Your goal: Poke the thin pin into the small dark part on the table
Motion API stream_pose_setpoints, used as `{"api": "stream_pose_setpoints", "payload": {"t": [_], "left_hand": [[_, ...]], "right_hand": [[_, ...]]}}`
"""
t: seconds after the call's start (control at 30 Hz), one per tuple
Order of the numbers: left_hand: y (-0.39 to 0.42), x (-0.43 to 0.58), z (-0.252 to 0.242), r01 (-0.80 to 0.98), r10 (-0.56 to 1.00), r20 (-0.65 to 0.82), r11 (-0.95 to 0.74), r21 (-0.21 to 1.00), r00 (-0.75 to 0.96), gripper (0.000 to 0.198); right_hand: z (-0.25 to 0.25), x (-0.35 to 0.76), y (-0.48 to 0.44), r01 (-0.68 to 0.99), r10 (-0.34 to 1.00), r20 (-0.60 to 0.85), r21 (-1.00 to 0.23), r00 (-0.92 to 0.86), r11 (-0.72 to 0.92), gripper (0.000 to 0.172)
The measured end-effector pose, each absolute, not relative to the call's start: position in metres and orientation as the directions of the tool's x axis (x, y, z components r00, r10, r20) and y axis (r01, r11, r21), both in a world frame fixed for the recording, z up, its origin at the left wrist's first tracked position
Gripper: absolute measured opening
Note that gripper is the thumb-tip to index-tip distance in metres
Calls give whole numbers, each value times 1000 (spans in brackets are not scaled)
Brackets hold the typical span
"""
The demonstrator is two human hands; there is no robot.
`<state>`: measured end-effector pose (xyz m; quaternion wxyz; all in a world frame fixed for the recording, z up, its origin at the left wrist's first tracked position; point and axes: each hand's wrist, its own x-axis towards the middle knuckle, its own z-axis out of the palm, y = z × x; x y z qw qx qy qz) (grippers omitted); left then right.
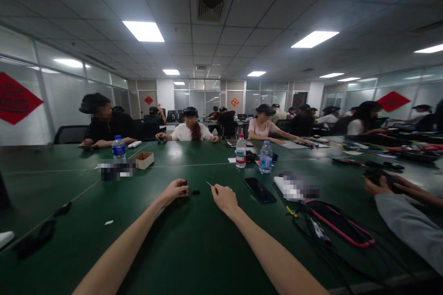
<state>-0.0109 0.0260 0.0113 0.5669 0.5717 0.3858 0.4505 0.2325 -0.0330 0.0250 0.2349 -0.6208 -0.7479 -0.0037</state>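
My left hand [176, 191] is closed around a small black piece [186, 183] whose kind I cannot make out; only its top shows past the fingers. Between the thumb and fingers of my right hand [224, 198] is a thin, pale, pointed stick [208, 184], its tip slanting up to the left. On the green table [194, 249], in the gap between both hands, lies another small black block [196, 192], touched by neither hand. A black phone [260, 190] rests just right of my right hand.
Two water bottles, one red-capped [240, 152] and one blue-capped [266, 157], stand beyond the phone. A small open box [144, 160] sits far left of them. Cables and a pink-edged black pouch [341, 223] lie at right, near a co-worker's hands [384, 185]. A paper scrap [109, 222] is at left.
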Motion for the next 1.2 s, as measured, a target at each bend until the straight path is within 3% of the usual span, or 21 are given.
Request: {"api": "stream_pose_setpoints", "payload": {"t": [0.13, 0.37, 0.47, 0.57, 0.8, 1.0, 1.07, 1.2], "left_hand": [[32, -7, 19, 178, 930, 144, -214, 960, 339, 29], [41, 12, 32, 590, 916, 217, -386, 709, 338, 22], [40, 22, 32, 673, 873, 233, -481, 563, 429, 22], [37, 27, 30, 676, 840, 220, -532, 510, 496, 20], [27, 11, 39, 700, 849, 203, -520, 489, 488, 11], [-11, -74, 67, 751, 878, 220, -478, 455, 426, 13], [-35, -115, 79, 784, 905, 226, -425, 453, 360, 15], [-101, -201, 99, 875, 978, 56, -205, 438, 201, 28]], "right_hand": [[26, 232, -33, 940, 930, 351, -264, -114, 215, 46], [30, 230, -36, 953, 936, 335, -233, -106, 192, 48], [28, 231, -34, 948, 933, 339, -238, -122, 211, 49], [26, 231, -34, 948, 931, 345, -241, -115, 206, 51], [28, 232, -34, 934, 940, 318, -283, -122, 217, 47], [28, 233, -34, 939, 937, 317, -256, -144, 231, 45], [28, 233, -34, 939, 939, 311, -255, -145, 230, 45], [29, 232, -33, 937, 943, 297, -262, -150, 231, 46]]}}
